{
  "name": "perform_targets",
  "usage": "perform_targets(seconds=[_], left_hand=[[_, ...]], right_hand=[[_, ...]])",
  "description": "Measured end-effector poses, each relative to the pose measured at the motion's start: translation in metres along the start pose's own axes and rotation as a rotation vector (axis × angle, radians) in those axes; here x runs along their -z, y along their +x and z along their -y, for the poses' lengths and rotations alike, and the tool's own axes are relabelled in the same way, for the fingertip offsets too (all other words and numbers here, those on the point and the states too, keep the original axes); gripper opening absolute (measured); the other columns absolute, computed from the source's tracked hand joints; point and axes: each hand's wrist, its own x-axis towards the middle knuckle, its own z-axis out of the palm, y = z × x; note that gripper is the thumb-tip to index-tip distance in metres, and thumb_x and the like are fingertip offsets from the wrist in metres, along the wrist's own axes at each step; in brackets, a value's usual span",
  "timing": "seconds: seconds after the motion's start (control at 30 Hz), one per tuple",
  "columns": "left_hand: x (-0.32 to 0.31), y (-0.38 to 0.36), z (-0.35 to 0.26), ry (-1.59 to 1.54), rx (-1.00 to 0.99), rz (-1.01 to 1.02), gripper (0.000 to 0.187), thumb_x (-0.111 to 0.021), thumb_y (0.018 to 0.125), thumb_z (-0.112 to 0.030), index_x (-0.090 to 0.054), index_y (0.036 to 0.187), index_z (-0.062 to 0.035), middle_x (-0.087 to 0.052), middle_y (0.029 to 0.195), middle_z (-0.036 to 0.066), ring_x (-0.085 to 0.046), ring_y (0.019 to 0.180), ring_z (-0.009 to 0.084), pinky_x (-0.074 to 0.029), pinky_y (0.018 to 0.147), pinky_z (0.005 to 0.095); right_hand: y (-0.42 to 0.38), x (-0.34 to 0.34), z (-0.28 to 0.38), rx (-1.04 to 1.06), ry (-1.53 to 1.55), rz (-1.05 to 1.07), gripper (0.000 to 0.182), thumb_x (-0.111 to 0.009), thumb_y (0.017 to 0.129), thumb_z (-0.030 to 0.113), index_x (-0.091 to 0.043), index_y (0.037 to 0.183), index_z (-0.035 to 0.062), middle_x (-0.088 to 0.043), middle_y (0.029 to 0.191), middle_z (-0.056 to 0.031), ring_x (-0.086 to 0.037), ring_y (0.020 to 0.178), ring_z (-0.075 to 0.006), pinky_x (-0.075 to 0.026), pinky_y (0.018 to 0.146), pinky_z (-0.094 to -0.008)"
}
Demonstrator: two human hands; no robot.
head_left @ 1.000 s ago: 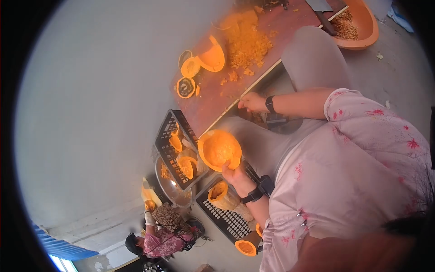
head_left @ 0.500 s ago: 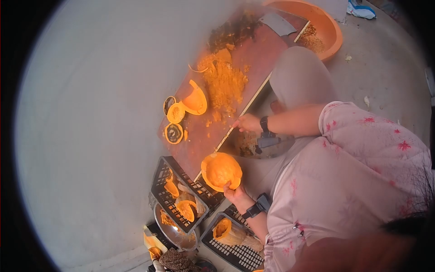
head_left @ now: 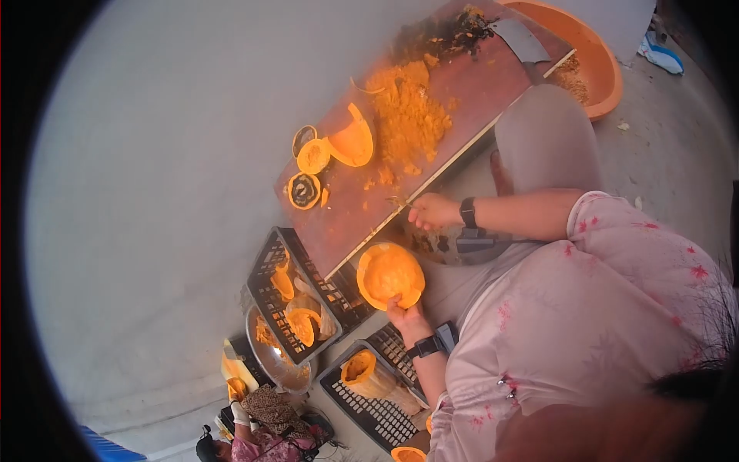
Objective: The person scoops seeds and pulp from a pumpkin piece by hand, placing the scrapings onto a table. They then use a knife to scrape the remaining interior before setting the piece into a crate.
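My left hand [head_left: 406, 314] is closed on the rim of a hollowed pumpkin half [head_left: 391, 276], its orange inside facing up. My right hand [head_left: 435, 211] is closed around a thin, spoon-like tool [head_left: 398, 202], whose tip is near the edge of the red board [head_left: 339, 231]; its exact kind is too small to tell. The tool is apart from the pumpkin. On the board lie a heap of orange pumpkin pulp [head_left: 408, 115], a curved pumpkin piece [head_left: 354, 138] and round cut pumpkin ends [head_left: 304, 190].
Black crates [head_left: 339, 389] with pumpkin pieces stand near my left hand, beside a metal bowl [head_left: 265, 362]. A cleaver-like blade [head_left: 521, 40] lies at the board's far end, near an orange basin [head_left: 608, 85] with seeds. A co-worker [head_left: 265, 439] sits beyond the bowl.
My view has shifted, bringing more of the co-worker into sight. My right hand and its tool have drawn slightly closer to the pumpkin half. Both hands keep their hold.
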Motion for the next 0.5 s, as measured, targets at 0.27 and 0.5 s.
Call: perform_targets(seconds=[0.27,0.5], left_hand=[[0.001,-0.003,0.005,0.029,-0.041,-0.029,0.072,-0.047,0.064,0.005,-0.042,0.136,-0.0058,-0.048,0.135,0.02,-0.047,0.124,0.0406,-0.038,0.104,0.058],[0.014,-0.009,0.003,0.05,-0.019,0.007,0.066,-0.052,0.064,0.003,-0.047,0.13,-0.005,-0.054,0.129,0.017,-0.052,0.119,0.0379,-0.042,0.102,0.0537]], right_hand=[[-0.02,0.006,0.058,0.206,-0.366,-0.007,0.024,-0.047,0.093,0.016,-0.062,0.102,0.0004,-0.064,0.079,-0.0067,-0.061,0.071,-0.0169,-0.048,0.064,-0.0306],[-0.078,0.053,0.15,0.719,-0.346,-0.005,0.025,-0.05,0.091,0.017,-0.063,0.102,-0.0006,-0.064,0.078,-0.0074,-0.06,0.073,-0.0142,-0.047,0.068,-0.0285]])
